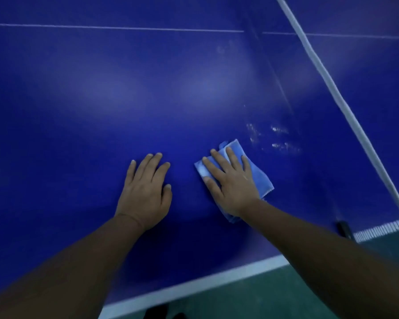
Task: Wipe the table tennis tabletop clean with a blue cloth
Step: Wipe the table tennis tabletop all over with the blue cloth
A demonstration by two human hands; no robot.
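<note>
fingers, right: straight and spread (219, 161), laid flat on top of the blue cloth (258, 173), not curled round it
fingers, left: straight, slightly fanned (156, 161), flat on bare tabletop (78, 100), holding nothing
right hand (232, 184): palm down, pressing the cloth onto the surface, forearm coming in from lower right
left hand (145, 192): palm down just beside the right hand, well clear of the cloth, small strip of table between them
cloth: folded, light blue, lies on the near-right part of the table; one corner sticks out past the fingertips, a frayed edge shows on its right side, a bit pokes out under the wrist
smudges (274, 137): whitish marks on the surface just beyond and right of the cloth, not touched by it
net (332, 88): white top band runs diagonally down the right side, near the smudges, apart from the cloth
net clamp (343, 229): dark piece at the table edge, lower right
edge line (194, 287): white stripe along the near edge, below both forearms
centre line (113, 27): thin white line across the far part of the table
floor (263, 300): green, below the near edge
containers: can't see any
</note>
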